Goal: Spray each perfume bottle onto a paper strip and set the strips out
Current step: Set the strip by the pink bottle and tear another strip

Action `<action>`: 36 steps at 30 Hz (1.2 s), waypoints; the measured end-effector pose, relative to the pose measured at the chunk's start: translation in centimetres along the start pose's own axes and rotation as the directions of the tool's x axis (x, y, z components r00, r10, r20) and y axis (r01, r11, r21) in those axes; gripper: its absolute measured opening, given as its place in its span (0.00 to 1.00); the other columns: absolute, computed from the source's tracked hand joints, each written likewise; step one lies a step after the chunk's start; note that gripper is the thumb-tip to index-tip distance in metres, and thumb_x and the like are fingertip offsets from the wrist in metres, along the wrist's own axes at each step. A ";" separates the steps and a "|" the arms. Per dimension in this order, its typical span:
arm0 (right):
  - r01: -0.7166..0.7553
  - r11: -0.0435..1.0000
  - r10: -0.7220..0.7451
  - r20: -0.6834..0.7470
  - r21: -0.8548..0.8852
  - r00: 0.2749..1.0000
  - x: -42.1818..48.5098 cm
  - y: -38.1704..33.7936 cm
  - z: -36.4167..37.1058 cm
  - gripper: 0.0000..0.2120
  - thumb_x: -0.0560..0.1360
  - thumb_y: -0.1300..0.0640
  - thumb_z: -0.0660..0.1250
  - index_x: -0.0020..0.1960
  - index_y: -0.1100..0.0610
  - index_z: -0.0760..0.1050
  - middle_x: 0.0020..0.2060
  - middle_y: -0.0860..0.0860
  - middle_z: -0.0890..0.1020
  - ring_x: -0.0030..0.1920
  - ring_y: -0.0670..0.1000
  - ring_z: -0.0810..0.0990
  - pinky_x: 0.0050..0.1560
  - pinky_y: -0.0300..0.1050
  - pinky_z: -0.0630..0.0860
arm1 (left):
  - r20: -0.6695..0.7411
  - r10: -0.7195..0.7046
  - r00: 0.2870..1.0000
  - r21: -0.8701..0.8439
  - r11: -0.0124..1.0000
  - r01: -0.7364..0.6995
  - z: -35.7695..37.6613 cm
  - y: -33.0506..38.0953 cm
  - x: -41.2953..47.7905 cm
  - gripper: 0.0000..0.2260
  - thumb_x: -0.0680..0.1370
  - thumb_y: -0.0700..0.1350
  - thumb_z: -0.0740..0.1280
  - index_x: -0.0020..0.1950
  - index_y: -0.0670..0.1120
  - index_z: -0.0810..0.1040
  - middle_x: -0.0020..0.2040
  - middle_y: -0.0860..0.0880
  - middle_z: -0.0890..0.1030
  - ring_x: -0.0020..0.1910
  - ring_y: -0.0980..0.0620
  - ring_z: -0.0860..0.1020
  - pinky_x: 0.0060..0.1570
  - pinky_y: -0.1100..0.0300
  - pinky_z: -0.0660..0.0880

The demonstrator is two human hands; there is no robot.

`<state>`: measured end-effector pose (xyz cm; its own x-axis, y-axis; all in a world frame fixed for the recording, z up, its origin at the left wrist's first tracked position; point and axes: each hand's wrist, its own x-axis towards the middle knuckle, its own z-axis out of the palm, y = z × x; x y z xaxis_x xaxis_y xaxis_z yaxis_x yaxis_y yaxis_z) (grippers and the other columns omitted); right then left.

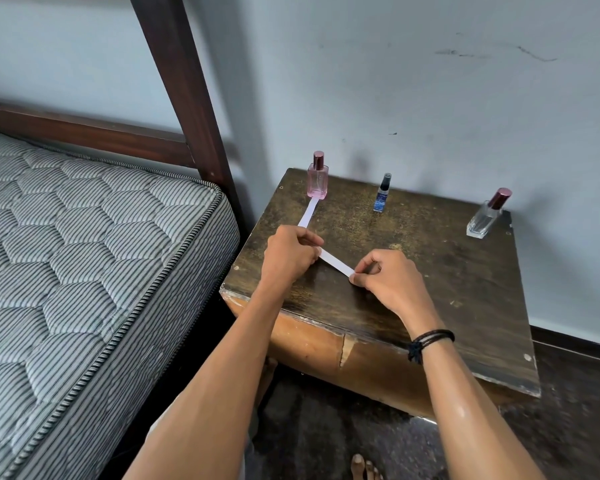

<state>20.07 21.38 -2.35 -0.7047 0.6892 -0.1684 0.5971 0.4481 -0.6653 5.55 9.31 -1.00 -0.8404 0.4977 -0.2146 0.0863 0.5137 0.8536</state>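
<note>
Strip [336, 261] in hand, we hold it low over the table [447, 292]. Our left hand [291, 254] pinches one end between thumb and curled fingers, and our right hand [388, 280] pinches the other end the same way. We cannot tell whether it touches the wood. A second strip [307, 213] lies flat, its far end reaching the pink bottle [317, 178] at the back left. The blue bottle [382, 194] stands mid-back and the clear bottle [485, 218] back right. A mattress [84, 254] lies to our left.
</note>
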 end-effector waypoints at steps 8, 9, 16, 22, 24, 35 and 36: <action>-0.010 1.000 0.010 0.011 -0.002 1.000 0.1 0.0 0.0 0.07 0.73 0.50 0.79 0.41 0.46 0.82 0.33 0.43 0.84 0.39 0.45 0.83 0.40 0.44 0.74 | 0.054 -0.038 0.998 -0.143 0.989 0.046 -0.5 -0.3 0.4 0.10 0.75 0.30 0.71 0.44 0.44 0.86 0.42 0.47 0.85 0.42 0.49 0.87 0.51 0.53 0.84; -0.012 1.000 0.012 0.011 0.000 1.000 0.1 0.0 -0.1 0.07 0.73 0.50 0.79 0.41 0.46 0.82 0.33 0.43 0.84 0.38 0.45 0.83 0.39 0.44 0.74 | 0.065 -0.044 0.997 -0.169 0.984 0.054 -0.6 -0.3 0.4 0.10 0.75 0.30 0.70 0.44 0.43 0.86 0.42 0.46 0.85 0.42 0.49 0.86 0.51 0.53 0.84; -0.005 1.000 0.005 0.010 0.010 1.000 0.0 0.0 -0.2 0.07 0.72 0.51 0.80 0.41 0.46 0.81 0.32 0.44 0.84 0.37 0.45 0.83 0.38 0.44 0.74 | 0.112 -0.062 0.992 -0.236 0.968 0.087 -0.4 -0.3 0.5 0.10 0.75 0.28 0.69 0.44 0.42 0.86 0.49 0.41 0.85 0.45 0.47 0.86 0.51 0.54 0.84; -0.004 1.000 0.003 0.006 0.010 1.000 0.0 -0.1 -0.2 0.07 0.72 0.51 0.80 0.41 0.47 0.81 0.33 0.44 0.84 0.38 0.45 0.83 0.43 0.46 0.78 | 0.103 -0.057 0.993 -0.236 0.968 0.080 -0.2 -0.3 0.5 0.07 0.74 0.31 0.73 0.44 0.43 0.86 0.47 0.42 0.85 0.45 0.48 0.86 0.51 0.53 0.84; 0.000 1.000 0.000 0.009 0.006 1.000 0.0 -0.1 -0.2 0.07 0.72 0.51 0.80 0.41 0.47 0.81 0.33 0.44 0.84 0.38 0.45 0.83 0.42 0.45 0.77 | 0.084 -0.049 0.995 -0.220 0.973 0.066 -0.1 -0.3 0.4 0.07 0.74 0.32 0.74 0.43 0.43 0.86 0.45 0.43 0.85 0.43 0.48 0.86 0.50 0.53 0.84; 0.007 0.997 -0.008 0.014 0.080 1.000 0.3 0.3 -0.5 0.06 0.74 0.51 0.78 0.41 0.47 0.82 0.29 0.42 0.83 0.32 0.40 0.81 0.38 0.43 0.72 | 0.041 -0.036 0.999 -0.154 0.987 0.042 -0.2 -0.5 0.6 0.07 0.73 0.33 0.74 0.43 0.45 0.86 0.42 0.45 0.86 0.43 0.46 0.87 0.50 0.51 0.84; 0.004 0.997 -0.005 0.013 0.081 1.000 0.4 0.3 -0.5 0.06 0.74 0.51 0.78 0.41 0.46 0.82 0.29 0.41 0.83 0.31 0.39 0.81 0.38 0.42 0.72 | 0.037 -0.036 0.999 -0.147 0.988 0.041 -0.2 -0.5 0.6 0.07 0.73 0.33 0.74 0.43 0.45 0.86 0.42 0.45 0.86 0.43 0.45 0.87 0.50 0.51 0.84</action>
<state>20.17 22.01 -2.25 -0.7127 0.6795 -0.1740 0.5613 0.4036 -0.7225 4.87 9.25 -1.44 -0.8224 0.5048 -0.2624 -0.0274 0.4255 0.9045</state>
